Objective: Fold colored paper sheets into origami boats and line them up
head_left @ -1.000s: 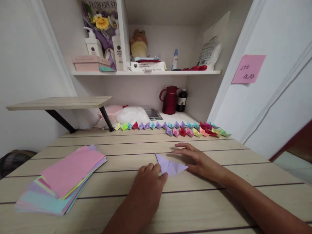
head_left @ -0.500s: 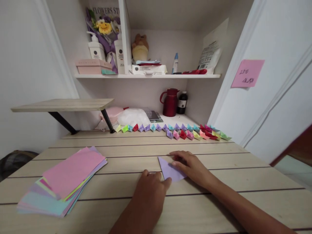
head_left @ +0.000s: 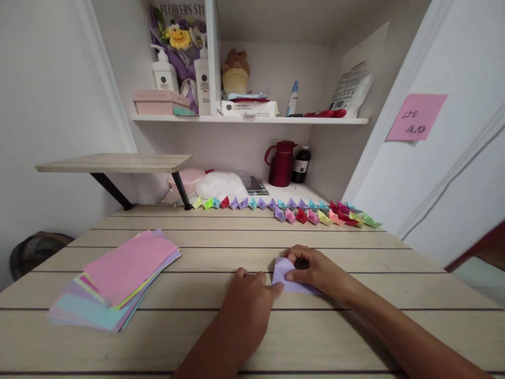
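On the wooden tabletop lies a lilac sheet of origami paper [head_left: 282, 269], partly folded, its right side covered by my fingers. My right hand [head_left: 315, 271] is closed in a pinch on it, thumb on top and forefinger curled at the upper edge. From the left, my left hand [head_left: 250, 300] has its thumb tip on the paper's lower left edge, and its fingers are curled in. Behind stand rows of small folded paper boats [head_left: 302, 216] in several colours. To the left is a fanned stack of coloured paper sheets [head_left: 130, 268], pink on top.
A raised wooden shelf [head_left: 114, 163] on black brackets stands at the back left. Behind the boats are a red jug [head_left: 281, 164], a dark bottle [head_left: 302, 165] and a white plastic bag [head_left: 221, 185]. A pink note [head_left: 418, 117] is stuck on the right.
The lilac paper's pointed upper left corner is no longer sticking out; that end now looks blunter. My right hand has closed into a pinch there. The whole view has shifted slightly.
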Available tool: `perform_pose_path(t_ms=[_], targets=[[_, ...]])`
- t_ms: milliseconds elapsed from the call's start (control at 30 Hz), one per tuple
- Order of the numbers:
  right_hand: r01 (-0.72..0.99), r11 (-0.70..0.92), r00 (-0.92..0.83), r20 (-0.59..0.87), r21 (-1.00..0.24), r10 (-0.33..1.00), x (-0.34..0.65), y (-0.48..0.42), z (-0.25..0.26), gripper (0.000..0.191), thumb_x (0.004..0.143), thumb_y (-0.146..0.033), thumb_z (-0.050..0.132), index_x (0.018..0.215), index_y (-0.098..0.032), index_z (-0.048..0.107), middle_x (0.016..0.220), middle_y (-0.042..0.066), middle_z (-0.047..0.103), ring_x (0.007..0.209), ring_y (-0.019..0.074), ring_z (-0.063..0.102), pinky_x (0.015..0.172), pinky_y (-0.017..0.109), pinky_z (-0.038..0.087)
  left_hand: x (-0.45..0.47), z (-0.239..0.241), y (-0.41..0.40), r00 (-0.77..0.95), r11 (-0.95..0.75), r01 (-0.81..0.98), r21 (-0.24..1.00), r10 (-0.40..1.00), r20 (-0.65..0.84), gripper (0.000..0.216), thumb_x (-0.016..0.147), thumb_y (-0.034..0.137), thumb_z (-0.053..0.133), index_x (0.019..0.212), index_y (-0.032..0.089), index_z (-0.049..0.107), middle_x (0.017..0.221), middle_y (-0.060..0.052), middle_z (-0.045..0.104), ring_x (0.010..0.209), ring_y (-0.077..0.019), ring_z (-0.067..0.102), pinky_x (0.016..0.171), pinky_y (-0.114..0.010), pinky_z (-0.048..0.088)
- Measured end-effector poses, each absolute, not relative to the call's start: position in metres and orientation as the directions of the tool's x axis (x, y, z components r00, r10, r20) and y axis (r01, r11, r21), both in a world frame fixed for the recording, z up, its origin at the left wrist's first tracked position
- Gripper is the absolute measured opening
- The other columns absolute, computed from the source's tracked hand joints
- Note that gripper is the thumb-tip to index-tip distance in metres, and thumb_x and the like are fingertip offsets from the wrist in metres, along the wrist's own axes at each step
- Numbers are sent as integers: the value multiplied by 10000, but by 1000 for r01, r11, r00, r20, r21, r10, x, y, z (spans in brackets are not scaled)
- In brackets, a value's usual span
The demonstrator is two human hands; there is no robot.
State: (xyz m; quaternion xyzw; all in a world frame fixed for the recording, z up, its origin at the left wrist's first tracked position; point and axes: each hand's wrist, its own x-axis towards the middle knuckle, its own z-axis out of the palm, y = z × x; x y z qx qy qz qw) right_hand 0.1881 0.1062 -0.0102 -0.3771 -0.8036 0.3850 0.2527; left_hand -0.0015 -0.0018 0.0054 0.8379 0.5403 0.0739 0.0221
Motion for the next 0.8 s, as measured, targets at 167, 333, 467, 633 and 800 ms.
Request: perform_pose_path(t_ms=[167,333,467,633,800], targets=[[323,283,-516,83,-903,853,189,102,-14,277,709,-345,718,706,-205,478,641,-56,481,598,120,427,551,243,334,-1,2,3,290,-332,898,290,940,179,295,873,143,446,1053,255,651,962,-59,603,869,-209,571,809,-360,404],[208,235,-476,112,-949,872,189,101,-14,385,698,-432,742,704,-213,425,617,-72,417,566,104,379,527,230,294,-2,-12,14,-69,-126,764,633,959,273,213,809,173,568,1019,209,581,1091,-48,568,994,-206,566,879,-352,433],[147,246,-501,142,-958,853,185,95,-11,350,733,-421,719,720,-209,440,635,-62,430,576,106,393,529,228,308,-1,-14,19,-193,-112,511,852,951,241,279,740,250,646,1007,196,584,1025,-49,622,901,-197,599,839,-334,465],[138,305,-521,192,-942,832,178,85,-7,298,736,-369,719,713,-202,473,667,-38,507,629,129,460,576,244,369,3,-7,21,-181,-67,126,990,979,89,135,702,302,632,698,169,618,582,17,570,588,-145,540,592,-248,421],[-47,258,-431,252,-965,866,178,84,-3,529,706,-452,749,1127,-251,502,1043,58,582,910,209,577,794,341,476,1,-3,23,-216,-64,19,998,974,66,186,647,344,658,648,160,624,542,26,541,514,-115,463,531,-231,361]])
